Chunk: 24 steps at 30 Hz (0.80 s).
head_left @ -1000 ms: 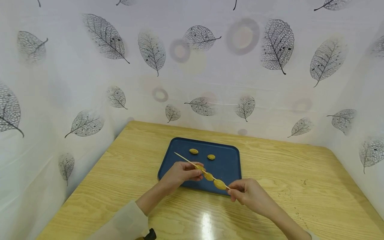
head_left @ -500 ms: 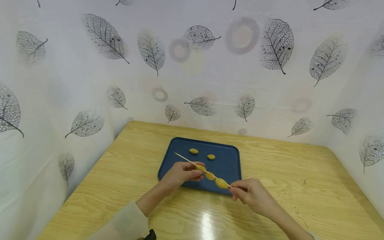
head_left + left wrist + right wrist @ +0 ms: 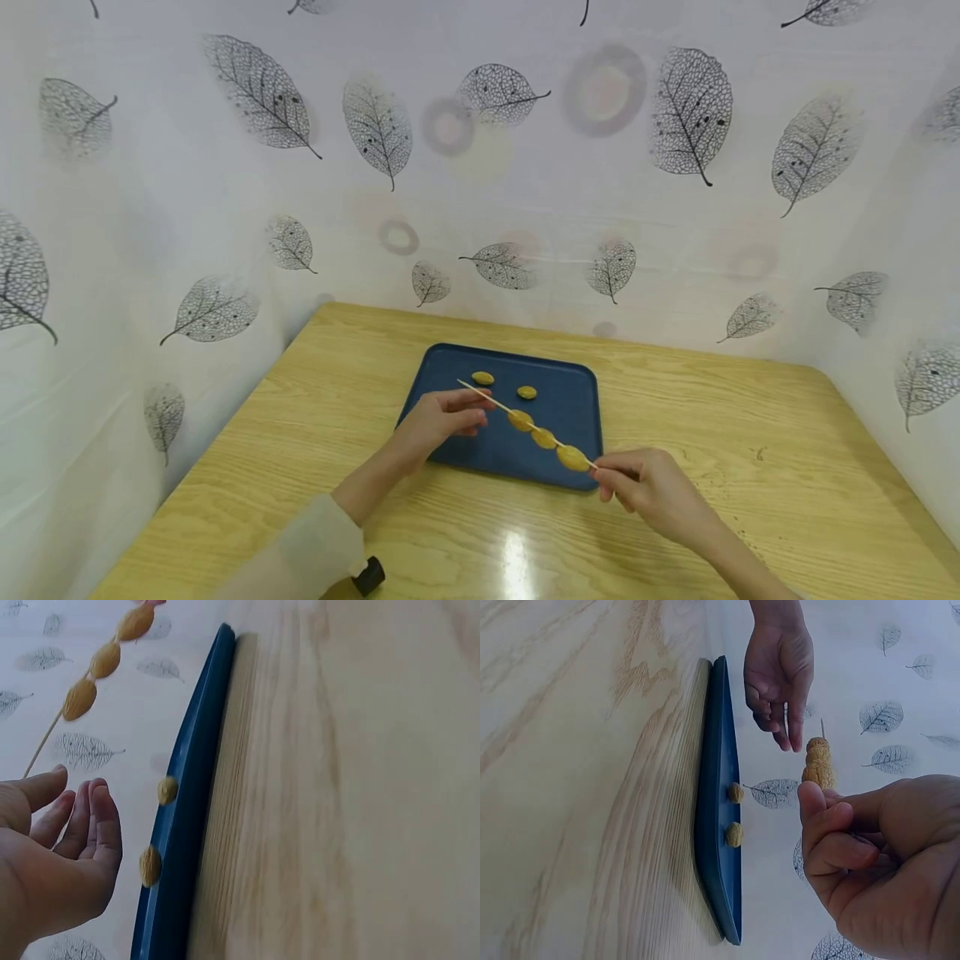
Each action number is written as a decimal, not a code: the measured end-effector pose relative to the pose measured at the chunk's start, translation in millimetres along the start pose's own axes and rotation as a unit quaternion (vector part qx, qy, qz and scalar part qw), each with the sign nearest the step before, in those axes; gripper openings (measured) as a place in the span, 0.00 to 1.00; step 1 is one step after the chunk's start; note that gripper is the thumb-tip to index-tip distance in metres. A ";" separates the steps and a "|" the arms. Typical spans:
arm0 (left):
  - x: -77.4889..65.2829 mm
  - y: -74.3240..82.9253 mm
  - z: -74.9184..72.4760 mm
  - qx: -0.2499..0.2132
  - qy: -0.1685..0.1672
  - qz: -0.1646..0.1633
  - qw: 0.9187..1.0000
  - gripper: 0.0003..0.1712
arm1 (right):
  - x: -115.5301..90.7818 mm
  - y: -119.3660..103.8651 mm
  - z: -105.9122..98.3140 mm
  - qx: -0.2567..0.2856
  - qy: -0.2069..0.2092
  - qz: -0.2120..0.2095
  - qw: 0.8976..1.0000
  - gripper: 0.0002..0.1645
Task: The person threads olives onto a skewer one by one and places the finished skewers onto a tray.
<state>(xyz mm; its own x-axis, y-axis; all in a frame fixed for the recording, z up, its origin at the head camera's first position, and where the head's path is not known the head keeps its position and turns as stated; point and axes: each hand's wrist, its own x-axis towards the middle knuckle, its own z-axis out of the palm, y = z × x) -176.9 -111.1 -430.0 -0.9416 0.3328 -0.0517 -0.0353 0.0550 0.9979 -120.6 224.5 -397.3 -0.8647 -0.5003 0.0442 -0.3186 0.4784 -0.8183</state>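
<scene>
My right hand (image 3: 652, 487) pinches the lower end of a thin wooden skewer (image 3: 483, 393), held slantwise above the tray. Threaded on it are three oval, wrinkled, brownish-yellow pieces of what looks like preserved fruit (image 3: 543, 437), grouped toward the right hand. The pointed upper end is bare. By that end, my left hand (image 3: 435, 425) has its fingers loosely extended; in the left wrist view the left hand (image 3: 75, 855) holds nothing, thumb apart from the fingers. Two similar loose pieces, one left (image 3: 482, 378) and one right (image 3: 527, 392), lie on the dark blue tray (image 3: 566, 404).
The tray stands on a light wooden table (image 3: 300, 442). A pale curtain (image 3: 525, 183) with a leaf print hangs behind the table and along both sides. Something black (image 3: 368, 576) shows beside the left sleeve (image 3: 322, 542).
My left hand has let go of the topmost piece and moved slightly left, its fingers loosening. The right hand has carried the skewer a little to the right.
</scene>
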 end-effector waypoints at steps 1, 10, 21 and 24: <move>2.2 -0.2 -3.1 0.004 0.012 0.000 1.000 0.22 | -0.8 0.8 -1.4 -0.002 0.001 0.002 1.000 0.11; 25.3 3.5 -25.4 0.043 0.077 0.000 0.996 0.26 | -10.3 9.7 -13.4 -0.021 0.020 0.023 0.999 0.10; 57.7 -1.2 -32.6 0.136 0.100 -0.007 0.986 0.22 | -17.2 15.4 -22.4 -0.041 0.038 0.028 0.998 0.11; 65.0 -3.4 -32.6 0.154 0.102 -0.012 0.983 0.22 | -18.5 15.4 -23.4 -0.045 0.040 0.030 0.998 0.11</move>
<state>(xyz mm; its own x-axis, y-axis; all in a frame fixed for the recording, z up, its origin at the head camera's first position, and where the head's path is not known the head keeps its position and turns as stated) -248.8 -120.3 -435.4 -0.9903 0.1348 -0.0341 0.0159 0.3529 0.9355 -118.6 258.0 -397.2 -0.9104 -0.4111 0.0466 -0.2966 0.5700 -0.7663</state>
